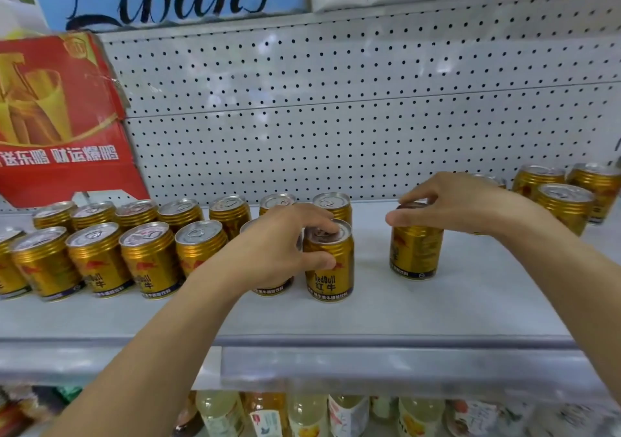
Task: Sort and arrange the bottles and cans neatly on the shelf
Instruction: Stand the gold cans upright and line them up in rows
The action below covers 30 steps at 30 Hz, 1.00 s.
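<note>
1. Left hand wrapped round a gold can standing on the shelf, beside two neat rows of cans.
2. Right hand gripping the top of another can, standing alone further right.

Left hand and right hand: bare, no gloves. Forearms bare to frame edge; no sleeves, rings or watch visible.

On the grey shelf, the left hand grips one gold can while the right hand holds another can by its top.
</note>
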Each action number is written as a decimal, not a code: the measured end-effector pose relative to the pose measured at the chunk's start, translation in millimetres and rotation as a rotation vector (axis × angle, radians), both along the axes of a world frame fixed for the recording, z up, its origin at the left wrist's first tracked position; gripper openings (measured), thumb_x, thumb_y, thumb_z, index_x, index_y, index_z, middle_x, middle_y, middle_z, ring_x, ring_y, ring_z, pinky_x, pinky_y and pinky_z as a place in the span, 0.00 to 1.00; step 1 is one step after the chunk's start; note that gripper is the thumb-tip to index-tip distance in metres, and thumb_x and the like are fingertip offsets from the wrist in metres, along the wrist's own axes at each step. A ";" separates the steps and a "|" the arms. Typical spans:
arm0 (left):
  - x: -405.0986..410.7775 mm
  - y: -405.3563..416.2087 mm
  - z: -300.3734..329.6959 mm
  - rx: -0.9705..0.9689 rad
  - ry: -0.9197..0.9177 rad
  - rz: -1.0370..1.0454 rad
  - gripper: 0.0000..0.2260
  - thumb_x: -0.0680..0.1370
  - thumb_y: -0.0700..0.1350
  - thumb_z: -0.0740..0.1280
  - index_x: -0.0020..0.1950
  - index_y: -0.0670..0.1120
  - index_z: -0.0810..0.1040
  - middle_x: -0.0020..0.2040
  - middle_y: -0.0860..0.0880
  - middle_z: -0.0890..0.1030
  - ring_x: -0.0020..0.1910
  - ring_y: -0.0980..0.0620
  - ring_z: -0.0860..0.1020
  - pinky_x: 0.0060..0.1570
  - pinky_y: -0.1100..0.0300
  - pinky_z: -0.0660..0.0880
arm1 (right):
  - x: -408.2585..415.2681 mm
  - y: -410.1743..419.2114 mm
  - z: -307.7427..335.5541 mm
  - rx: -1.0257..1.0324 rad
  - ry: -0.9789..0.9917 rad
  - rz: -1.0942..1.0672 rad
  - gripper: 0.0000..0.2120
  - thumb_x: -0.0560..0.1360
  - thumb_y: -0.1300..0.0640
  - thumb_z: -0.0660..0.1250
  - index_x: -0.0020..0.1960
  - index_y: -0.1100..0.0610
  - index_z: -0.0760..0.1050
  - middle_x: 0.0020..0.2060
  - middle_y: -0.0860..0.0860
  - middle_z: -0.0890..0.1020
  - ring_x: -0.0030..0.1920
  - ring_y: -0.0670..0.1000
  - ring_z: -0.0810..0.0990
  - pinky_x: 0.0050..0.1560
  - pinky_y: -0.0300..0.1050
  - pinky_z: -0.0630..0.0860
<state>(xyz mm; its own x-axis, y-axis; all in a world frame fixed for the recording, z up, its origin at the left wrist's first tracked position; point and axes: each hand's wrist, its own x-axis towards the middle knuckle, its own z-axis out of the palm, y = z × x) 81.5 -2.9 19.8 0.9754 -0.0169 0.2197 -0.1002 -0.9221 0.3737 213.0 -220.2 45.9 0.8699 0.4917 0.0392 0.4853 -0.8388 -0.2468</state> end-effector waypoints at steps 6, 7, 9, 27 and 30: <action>1.1 0.5 0.3 -0.011 0.005 0.016 0.21 0.72 0.54 0.74 0.65 0.58 0.76 0.68 0.64 0.72 0.62 0.61 0.71 0.60 0.59 0.72 | 0.4 -0.8 0.2 0.152 0.099 0.154 0.20 0.74 0.48 0.70 0.64 0.39 0.74 0.65 0.42 0.72 0.55 0.46 0.72 0.45 0.39 0.70; 0.9 0.1 -0.1 -0.010 0.004 0.019 0.21 0.73 0.53 0.74 0.65 0.58 0.76 0.68 0.64 0.72 0.63 0.61 0.71 0.60 0.59 0.72 | 0.9 -0.7 -0.2 0.167 0.129 0.176 0.19 0.74 0.49 0.71 0.64 0.39 0.74 0.65 0.41 0.72 0.57 0.46 0.71 0.46 0.39 0.69; 0.2 -0.2 -1.6 -0.022 -0.003 0.026 0.21 0.72 0.54 0.74 0.65 0.58 0.76 0.68 0.64 0.72 0.64 0.61 0.71 0.62 0.55 0.73 | 2.4 -0.9 -2.5 0.217 0.175 0.200 0.18 0.75 0.52 0.71 0.62 0.39 0.75 0.66 0.41 0.71 0.59 0.46 0.71 0.47 0.39 0.68; -0.8 -9.1 -13.4 0.114 -0.080 0.096 0.25 0.72 0.56 0.73 0.67 0.60 0.72 0.70 0.63 0.70 0.63 0.64 0.69 0.53 0.66 0.65 | 8.1 5.8 -32.5 0.438 0.037 0.206 0.18 0.74 0.56 0.73 0.62 0.46 0.78 0.64 0.48 0.76 0.60 0.48 0.74 0.52 0.40 0.70; -0.1 -21.7 -8.6 0.259 -0.089 0.126 0.24 0.72 0.61 0.70 0.66 0.57 0.72 0.69 0.59 0.72 0.65 0.57 0.69 0.56 0.62 0.68 | 8.8 0.9 -38.6 0.399 -0.013 0.238 0.20 0.76 0.52 0.70 0.66 0.43 0.74 0.68 0.46 0.71 0.65 0.47 0.70 0.60 0.43 0.70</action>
